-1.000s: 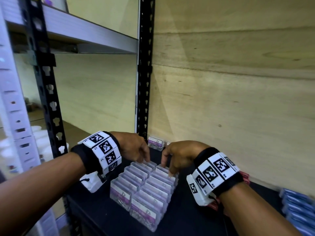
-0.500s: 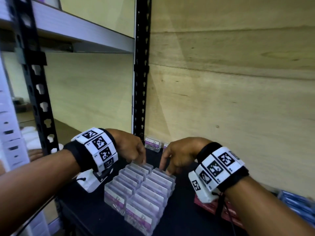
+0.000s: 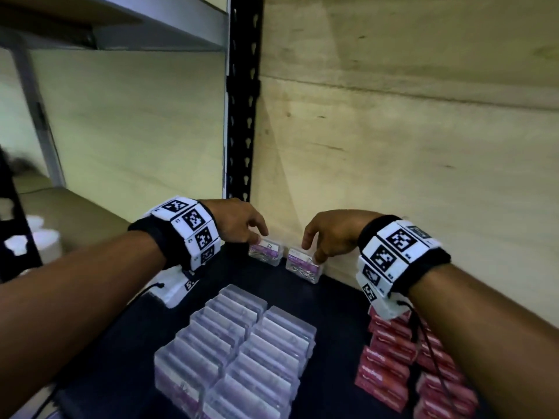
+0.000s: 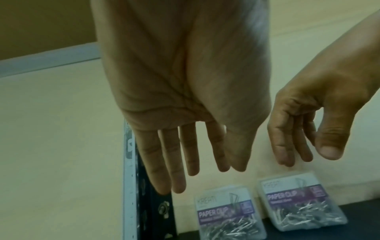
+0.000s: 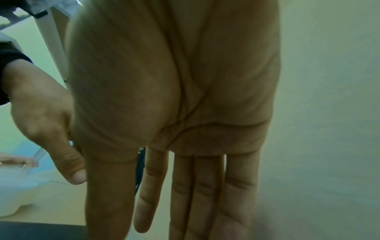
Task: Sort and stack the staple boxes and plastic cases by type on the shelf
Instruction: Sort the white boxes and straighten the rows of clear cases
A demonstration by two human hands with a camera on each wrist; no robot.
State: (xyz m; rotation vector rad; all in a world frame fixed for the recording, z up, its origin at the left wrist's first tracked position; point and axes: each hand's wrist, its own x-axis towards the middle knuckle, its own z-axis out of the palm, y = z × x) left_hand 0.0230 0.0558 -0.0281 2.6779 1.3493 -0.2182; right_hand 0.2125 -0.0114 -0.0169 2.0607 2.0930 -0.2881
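Observation:
Two clear paper clip cases with purple labels lie side by side at the back of the black shelf (image 3: pixel 332 309): the left case (image 3: pixel 266 253) (image 4: pixel 228 212) and the right case (image 3: pixel 303 264) (image 4: pixel 298 201). My left hand (image 3: pixel 257 235) (image 4: pixel 195 172) hovers over the left case, fingers straight, holding nothing. My right hand (image 3: pixel 314 252) (image 4: pixel 304 155) (image 5: pixel 185 211) hangs over the right case with relaxed fingers, also holding nothing. A block of several clear cases (image 3: pixel 242 352) stands in two rows nearer to me. Red staple boxes (image 3: pixel 390 358) are stacked at the right.
A plywood wall (image 3: pixel 393 146) closes the back, right behind the two cases. A black slotted post (image 3: pixel 242 116) stands at the back left corner. White objects (image 3: pixel 39 237) sit beyond the shelf's left side. Bare shelf lies between the block and the red boxes.
Both hands have left the far end of the block of clear cases and moved back to the two cases at the wall. The head view has moved closer and tilted down.

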